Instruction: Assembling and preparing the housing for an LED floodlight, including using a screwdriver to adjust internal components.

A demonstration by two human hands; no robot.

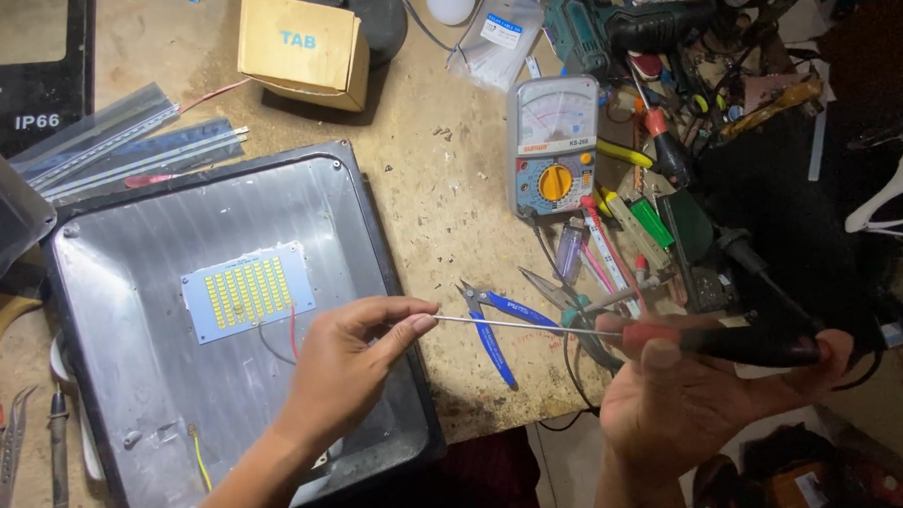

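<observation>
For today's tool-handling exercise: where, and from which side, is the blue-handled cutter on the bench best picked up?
Grip the blue-handled cutter by its two blue handles, coming from above at the near bench edge. It lies flat, jaws pointing away, handles splayed toward the person; the screwdriver shaft crosses just over it.

We are gripping the screwdriver [675, 338] handle in our right hand [677, 401] while our left hand [350, 363] is pinching its tip over the floodlight housing [153, 294].

Worn wooden worktop [440, 199]: floodlight housing [124, 326] lower left, cardboard box [302, 49] top, analog multimeter [553, 145] centre-right, blue cutters [494, 328] beside.
</observation>
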